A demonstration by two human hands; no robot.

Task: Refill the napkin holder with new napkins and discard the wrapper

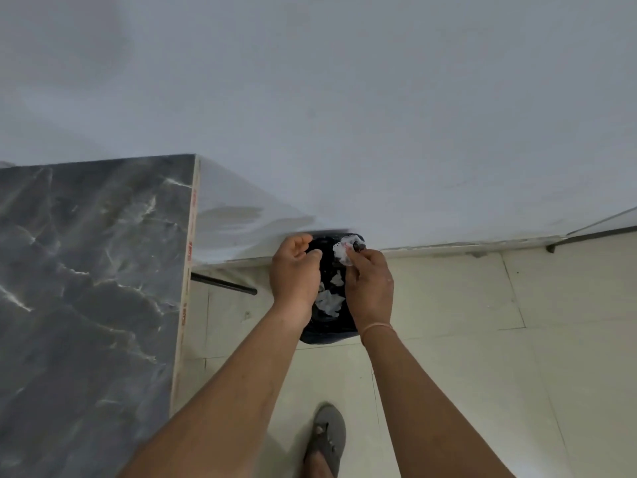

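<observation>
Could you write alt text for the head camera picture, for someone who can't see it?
Seen from above, a person's right hand holds a crumpled clear wrapper over a black-lined bin on the tiled floor; the left hand hovers beside it, empty. A dark marble tabletop fills the left.

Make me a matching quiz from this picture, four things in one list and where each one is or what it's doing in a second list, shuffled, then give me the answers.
Things:
1. wrapper
2. bin
3. marble counter
4. left hand

Places or states:
A. on the floor against the wall, lined with a black bag
B. pinched in the right hand above the bin
C. curled over the bin's left side, holding nothing visible
D. fills the left of the view, dark grey with white veins

Pairs: 1-B, 2-A, 3-D, 4-C
</observation>
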